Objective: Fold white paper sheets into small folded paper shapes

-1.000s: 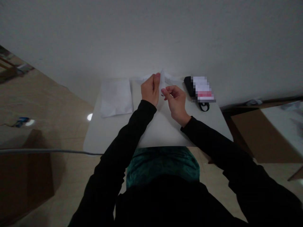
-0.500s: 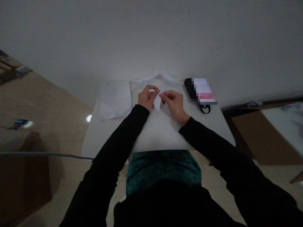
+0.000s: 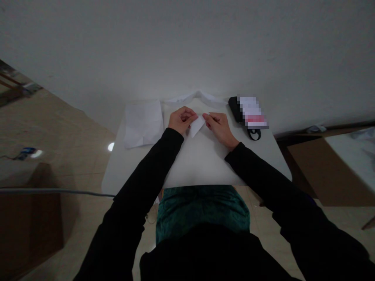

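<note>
A small folded piece of white paper (image 3: 197,125) is held above the white table (image 3: 199,164), its pointed end toward me. My left hand (image 3: 181,119) pinches its left upper part between thumb and fingers. On the other side, my right hand (image 3: 218,127) is closed with thumb and fingertips on the paper's right upper corner. The finer folds are too small to make out.
A creased white sheet (image 3: 143,124) lies at the table's left. Along the wall are folded white paper strips (image 3: 199,95). At the right sit a black case (image 3: 235,109) and a blurred-out card (image 3: 253,111) with a black loop (image 3: 254,134).
My right hand has shifted slightly right, away from my left hand. More of the folded paper shows between them, now tilted to the right.
</note>
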{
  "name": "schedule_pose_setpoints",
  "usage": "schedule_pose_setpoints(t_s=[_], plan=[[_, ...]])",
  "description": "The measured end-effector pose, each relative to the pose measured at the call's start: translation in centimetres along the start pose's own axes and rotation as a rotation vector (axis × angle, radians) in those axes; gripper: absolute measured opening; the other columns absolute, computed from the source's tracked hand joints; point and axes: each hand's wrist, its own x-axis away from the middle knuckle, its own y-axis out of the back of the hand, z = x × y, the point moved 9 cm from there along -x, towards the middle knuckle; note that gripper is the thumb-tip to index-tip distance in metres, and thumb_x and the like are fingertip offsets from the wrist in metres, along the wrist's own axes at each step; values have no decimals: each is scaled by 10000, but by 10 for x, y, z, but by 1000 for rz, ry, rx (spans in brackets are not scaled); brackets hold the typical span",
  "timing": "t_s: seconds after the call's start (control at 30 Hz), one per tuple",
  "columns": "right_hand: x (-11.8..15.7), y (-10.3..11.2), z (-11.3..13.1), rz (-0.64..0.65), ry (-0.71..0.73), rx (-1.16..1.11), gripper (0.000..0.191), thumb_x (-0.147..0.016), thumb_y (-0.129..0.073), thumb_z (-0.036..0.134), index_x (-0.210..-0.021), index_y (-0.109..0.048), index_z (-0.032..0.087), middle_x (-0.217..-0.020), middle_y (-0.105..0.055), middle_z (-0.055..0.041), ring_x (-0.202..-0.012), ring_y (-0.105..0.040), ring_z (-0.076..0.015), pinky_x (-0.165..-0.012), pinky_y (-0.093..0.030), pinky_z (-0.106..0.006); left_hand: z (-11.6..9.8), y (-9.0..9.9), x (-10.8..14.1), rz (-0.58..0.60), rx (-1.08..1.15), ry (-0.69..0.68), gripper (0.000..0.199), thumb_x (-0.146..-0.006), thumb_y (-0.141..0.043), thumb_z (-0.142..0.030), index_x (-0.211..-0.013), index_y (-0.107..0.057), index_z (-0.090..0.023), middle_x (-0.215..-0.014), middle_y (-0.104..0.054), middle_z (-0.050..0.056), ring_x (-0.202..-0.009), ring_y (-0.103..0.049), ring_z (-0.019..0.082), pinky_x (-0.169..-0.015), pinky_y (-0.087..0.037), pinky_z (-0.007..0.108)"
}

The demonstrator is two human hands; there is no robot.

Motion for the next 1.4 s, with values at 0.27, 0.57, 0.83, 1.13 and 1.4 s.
schedule_pose_setpoints(t_s=[0.27,0.57,0.83,1.13,1.4], plan=[[2,19,2,-199,4,6,531,-916,-577,442,-463,-449,197,-450,-422,42,-457,-364,-84,-516,-290,-277,-33,-23,16,171,-252,-248,340,-648,-835,-415,-770,-650,-157,-1056,-718,102,-829,-678,162,-477,-467,191],[6,22,3,-254,54,-104,547,-934,-546,464,-467,-427,203,-434,-399,54,-412,-359,-68,-465,-287,-253,-23,-31,20,211,-74,-57,291,-626,-825,-331,-731,-630,-141,-1159,-676,126,-799,-674,142,-522,-484,202],[-1,19,-9,-256,10,-266,600,-897,-552,605,-475,-368,220,-397,-333,73,-357,-371,-71,-403,-280,-234,5,-30,13,133,212,233,422,-515,-889,-394,-731,-623,-148,-870,-703,33,-651,-639,99,-621,-558,265],[3,-15,-5,95,-49,38,693,-854,-411,785,-485,-468,202,-420,-408,35,-444,-369,-89,-475,-281,-272,11,-17,6,-13,183,76,327,-657,-836,-399,-809,-647,-179,-827,-711,13,-596,-608,87,-608,-552,268],[1,-2,-8,-51,-60,-125,643,-853,-496,736,-492,-422,209,-432,-326,64,-433,-285,-76,-475,-235,-275,6,-29,10,77,245,89,370,-691,-829,-393,-938,-650,-185,-880,-706,23,-674,-672,104,-612,-574,255]])
